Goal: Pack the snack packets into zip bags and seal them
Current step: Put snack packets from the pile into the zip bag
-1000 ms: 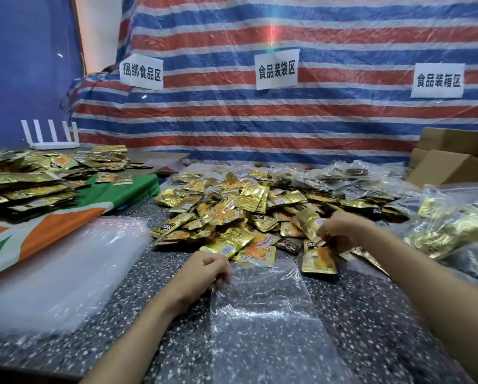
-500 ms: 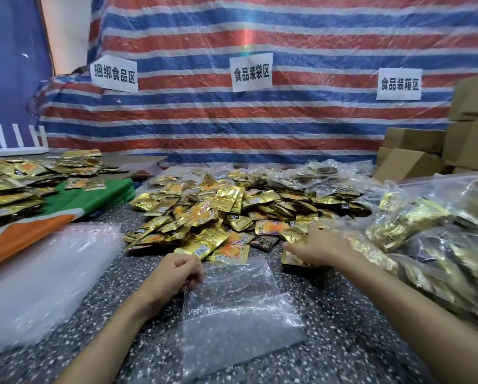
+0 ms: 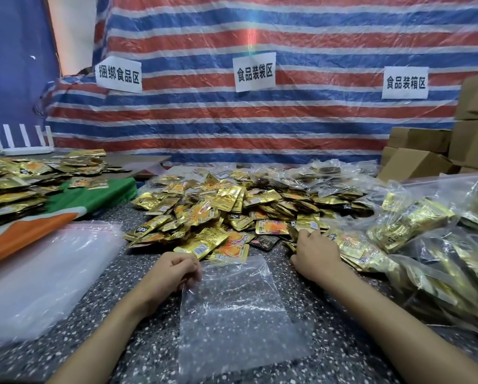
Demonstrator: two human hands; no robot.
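A clear zip bag [image 3: 232, 309] lies flat on the speckled table [image 3: 343, 342] in front of me, its mouth toward the pile. My left hand [image 3: 174, 273] pinches the bag's upper left corner. A large heap of gold snack packets [image 3: 232, 214] covers the middle of the table. My right hand [image 3: 314, 253] rests curled at the heap's right front edge, fingers around gold packets [image 3: 307, 220]; how many it holds is hidden.
A stack of clear zip bags [image 3: 46, 270] lies at the left. Filled zip bags of packets [image 3: 426, 236] pile up at the right. More gold packets [image 3: 16, 184] sit on a green and orange cloth [image 3: 66, 214]. Cardboard boxes [image 3: 426, 151] stand at the back right.
My right hand dropped from the heap's middle to its right front edge and stays there. My left hand keeps its pinch on the bag. The view turned right, then back a little.
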